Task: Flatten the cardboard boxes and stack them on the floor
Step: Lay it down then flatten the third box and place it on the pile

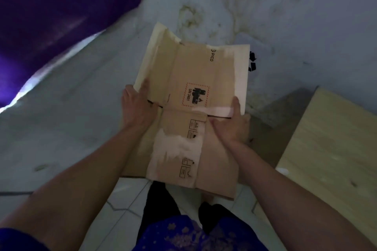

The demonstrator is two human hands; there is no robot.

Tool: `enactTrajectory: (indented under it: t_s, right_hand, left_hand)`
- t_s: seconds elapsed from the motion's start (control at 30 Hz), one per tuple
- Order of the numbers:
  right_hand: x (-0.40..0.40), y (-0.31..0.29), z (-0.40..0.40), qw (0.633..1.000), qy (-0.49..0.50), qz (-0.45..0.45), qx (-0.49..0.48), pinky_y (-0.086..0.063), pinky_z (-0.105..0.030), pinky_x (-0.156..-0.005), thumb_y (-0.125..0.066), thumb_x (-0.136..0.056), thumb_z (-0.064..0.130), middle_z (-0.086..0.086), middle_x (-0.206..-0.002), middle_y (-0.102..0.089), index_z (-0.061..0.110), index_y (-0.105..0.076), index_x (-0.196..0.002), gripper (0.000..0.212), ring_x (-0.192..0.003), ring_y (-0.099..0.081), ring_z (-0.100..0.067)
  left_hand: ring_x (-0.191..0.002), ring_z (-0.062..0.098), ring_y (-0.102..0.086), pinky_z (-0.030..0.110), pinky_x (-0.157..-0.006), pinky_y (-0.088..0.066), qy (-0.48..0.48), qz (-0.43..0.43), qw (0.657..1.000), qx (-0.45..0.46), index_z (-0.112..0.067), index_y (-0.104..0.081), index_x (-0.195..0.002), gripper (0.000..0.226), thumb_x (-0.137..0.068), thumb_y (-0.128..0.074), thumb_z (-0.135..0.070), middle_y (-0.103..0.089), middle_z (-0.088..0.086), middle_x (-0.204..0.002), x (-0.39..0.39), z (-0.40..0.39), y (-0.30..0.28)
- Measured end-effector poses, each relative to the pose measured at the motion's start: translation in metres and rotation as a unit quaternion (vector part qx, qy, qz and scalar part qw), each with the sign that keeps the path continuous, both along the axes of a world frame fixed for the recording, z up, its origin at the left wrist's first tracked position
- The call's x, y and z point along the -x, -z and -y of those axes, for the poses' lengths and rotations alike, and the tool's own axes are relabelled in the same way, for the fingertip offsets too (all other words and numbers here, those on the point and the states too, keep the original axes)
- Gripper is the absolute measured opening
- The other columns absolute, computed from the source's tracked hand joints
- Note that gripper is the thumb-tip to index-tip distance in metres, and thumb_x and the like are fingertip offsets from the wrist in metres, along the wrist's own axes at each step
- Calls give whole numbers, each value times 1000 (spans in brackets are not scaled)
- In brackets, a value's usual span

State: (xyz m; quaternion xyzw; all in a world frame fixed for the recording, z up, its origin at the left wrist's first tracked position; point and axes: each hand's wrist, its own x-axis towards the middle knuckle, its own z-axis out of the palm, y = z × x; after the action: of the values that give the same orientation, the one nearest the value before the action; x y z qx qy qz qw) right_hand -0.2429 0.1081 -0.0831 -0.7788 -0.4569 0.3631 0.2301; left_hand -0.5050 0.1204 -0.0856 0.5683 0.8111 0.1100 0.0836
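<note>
A flattened brown cardboard box [191, 79] with a red-bordered UN 3481 label and PICO print is held out in front of me, flaps spread far and near. My left hand [137, 106] grips its left edge, fingers tucked under the left flap. My right hand [232, 124] holds the right edge, thumb on top beside a strip of pale tape. Below the held box, more flat cardboard [257, 128] lies on the floor, mostly hidden.
A light wooden board [330, 149] lies at the right. A purple cloth-covered bulk [57, 12] fills the upper left. A stained white wall [285, 6] rises behind. White floor tiles [126, 193] and my dark-clad legs [161, 206] show below.
</note>
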Motion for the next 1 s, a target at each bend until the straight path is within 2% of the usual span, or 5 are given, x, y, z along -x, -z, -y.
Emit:
enactTrajectory:
  t_s: [0.27,0.53,0.73,0.8,1.0]
  right_hand:
    - [29,99,-67,991,86,58,80,-38,-31,-80,-75,-77,54,-5,-116,-35,50,-18,-150,93,-97,-44,-23]
    - [3,280,-93,974,175,47,136,-46,-36,-89,-73,-78,49,-7,-126,-39,59,-19,-145,87,-112,-53,-34]
    - [-20,454,-110,974,189,54,110,-55,-39,-86,-79,-75,43,2,-116,-51,50,-30,-144,85,-103,-57,-25]
    - [-25,507,-114,974,197,58,96,-52,-30,-79,-79,-76,39,11,-107,-51,47,-33,-144,83,-99,-57,-22]
    - [-40,641,-128,966,239,57,81,-38,-27,-93,-83,-74,42,-7,-127,-46,44,-26,-152,97,-117,-53,-28]
  left_hand:
    - [-113,35,-38,43,-101,-37,88,24,994,58,-25,-26,-155,77,-86,-60,-32,-35,17,-128,26,-106,103]
    - [-125,42,-33,48,-106,-30,160,45,977,133,-29,-16,-156,75,-91,-54,-33,-32,24,-136,0,-169,291]
    - [-111,38,-39,42,-98,-36,193,45,970,140,-27,-25,-154,74,-88,-58,-29,-38,20,-124,-27,-199,474]
    - [-112,40,-39,43,-99,-35,204,45,968,141,-25,-27,-154,74,-88,-59,-27,-39,22,-125,-35,-209,529]
    - [-115,41,-39,43,-102,-33,245,52,961,117,-25,-24,-155,74,-91,-59,-28,-38,25,-129,-51,-246,652]
